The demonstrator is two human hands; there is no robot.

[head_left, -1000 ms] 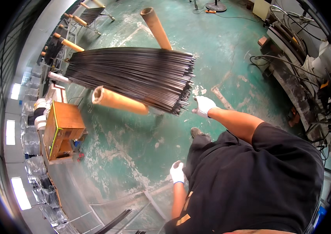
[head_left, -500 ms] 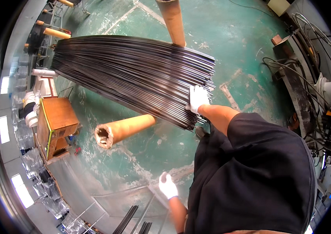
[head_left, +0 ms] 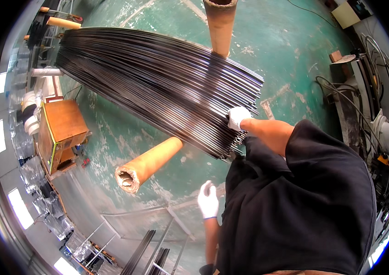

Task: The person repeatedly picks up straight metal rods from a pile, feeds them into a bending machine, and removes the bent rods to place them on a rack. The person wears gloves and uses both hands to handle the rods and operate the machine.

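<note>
A wide layer of long, thin dark rods or tubes (head_left: 158,82) lies side by side, their near ends uneven. My right hand (head_left: 239,118), in a white glove, is on the rods near those ends, its fingers curled down around some of them; the fingertips are partly hidden. My left hand (head_left: 208,200), gloved as well, hangs apart from the rods, with fingers loosely curved and nothing in them. Two thick brown cardboard tubes lie at the layer's edges: one tube (head_left: 151,162) on the near side, the other tube (head_left: 222,30) on the far side.
A wooden box (head_left: 66,126) stands at the left. More dark rods (head_left: 139,252) lie on a metal frame at the bottom. Machinery with loose cables (head_left: 350,91) lines the right side. The green floor (head_left: 286,59) is scuffed.
My right hand has gone from lying flatter on the rods to a more curled grasp near their ends. My left hand has risen slightly and moved right. The view has shifted.
</note>
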